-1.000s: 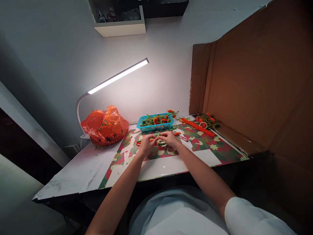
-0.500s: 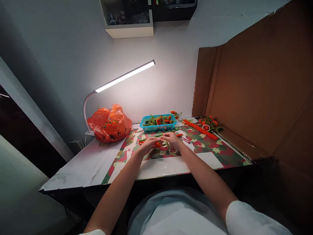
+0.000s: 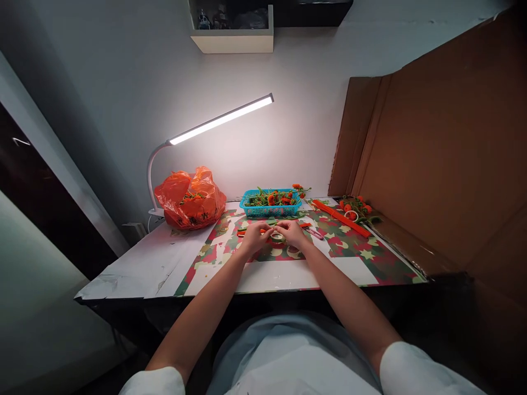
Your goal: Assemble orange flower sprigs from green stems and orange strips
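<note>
My left hand (image 3: 256, 237) and my right hand (image 3: 293, 232) meet over the patterned mat (image 3: 349, 249) in the middle of the table. Between their fingertips sits a small roll of green tape (image 3: 278, 237), and both hands are closed in a pinch around it. A thin orange and green stem (image 3: 247, 232) lies just behind the left hand. What else the fingers hold is too small to make out.
A blue basket (image 3: 270, 208) of orange flowers stands behind the hands. An orange plastic bag (image 3: 190, 199) sits at the back left under a lit desk lamp (image 3: 222, 119). Orange strips (image 3: 340, 218) and loose flowers (image 3: 357, 207) lie at right beside a cardboard wall (image 3: 444, 148). Pink scissors (image 3: 315, 232) lie near my right hand.
The head has shifted, so the whole scene sits a little further right. My hands stay together over the mat; the tape roll shows between them again after an orange flower showed there.
</note>
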Demonstrator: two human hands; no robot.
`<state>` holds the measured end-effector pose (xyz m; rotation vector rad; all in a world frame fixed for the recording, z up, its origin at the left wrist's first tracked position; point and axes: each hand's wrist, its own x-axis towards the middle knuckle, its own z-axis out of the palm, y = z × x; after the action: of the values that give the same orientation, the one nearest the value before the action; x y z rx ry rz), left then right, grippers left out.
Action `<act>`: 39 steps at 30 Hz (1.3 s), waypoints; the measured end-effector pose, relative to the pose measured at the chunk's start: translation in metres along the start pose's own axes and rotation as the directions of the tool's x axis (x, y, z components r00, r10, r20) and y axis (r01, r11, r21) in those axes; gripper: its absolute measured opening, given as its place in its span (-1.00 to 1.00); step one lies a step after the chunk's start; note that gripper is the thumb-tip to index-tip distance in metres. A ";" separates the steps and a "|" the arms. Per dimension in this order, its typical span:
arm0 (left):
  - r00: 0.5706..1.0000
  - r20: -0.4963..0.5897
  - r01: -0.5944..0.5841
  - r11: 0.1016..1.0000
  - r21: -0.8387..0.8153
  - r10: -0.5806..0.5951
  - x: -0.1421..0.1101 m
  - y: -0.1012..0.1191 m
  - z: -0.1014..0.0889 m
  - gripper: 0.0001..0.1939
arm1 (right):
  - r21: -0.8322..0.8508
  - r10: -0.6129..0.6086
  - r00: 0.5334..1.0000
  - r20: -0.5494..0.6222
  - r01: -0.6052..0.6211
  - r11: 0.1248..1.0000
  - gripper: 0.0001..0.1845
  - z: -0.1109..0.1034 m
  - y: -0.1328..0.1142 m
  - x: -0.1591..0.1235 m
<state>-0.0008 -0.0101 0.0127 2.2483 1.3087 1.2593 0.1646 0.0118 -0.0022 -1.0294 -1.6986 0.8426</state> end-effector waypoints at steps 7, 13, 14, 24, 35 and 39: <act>0.955 0.270 0.188 0.955 -0.229 -0.123 0.000 0.002 -0.009 -0.62 | 0.060 0.002 0.999 0.033 -0.004 0.998 -0.76 -0.002 0.001 0.002; 0.902 0.420 0.275 0.878 -0.392 -0.094 0.003 0.003 -0.013 -0.50 | 0.297 0.035 0.992 0.120 -0.070 0.952 -0.65 -0.001 -0.001 0.001; 0.913 0.395 0.263 0.885 -0.384 -0.100 0.002 0.003 -0.012 -0.50 | 0.304 0.051 0.993 0.104 -0.080 0.949 -0.65 -0.001 -0.001 0.001; 0.999 0.042 0.034 0.998 -0.048 -0.032 -0.004 0.009 -0.005 -0.69 | 0.159 0.058 0.998 -0.031 -0.052 0.986 -0.73 0.006 -0.003 -0.005; 0.990 0.135 0.054 0.998 -0.013 -0.052 -0.003 0.005 -0.008 -0.71 | 0.091 0.001 0.999 0.044 -0.005 0.996 -0.77 0.003 0.000 -0.004; 0.957 0.269 0.141 0.985 -0.097 -0.110 0.000 0.000 -0.011 -0.64 | 0.082 0.010 0.999 0.051 -0.014 0.997 -0.77 0.001 -0.002 -0.003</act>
<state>-0.0099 -0.0122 0.0193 2.1276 1.2246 0.9303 0.1641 0.0083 -0.0019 -0.9710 -1.6875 0.9457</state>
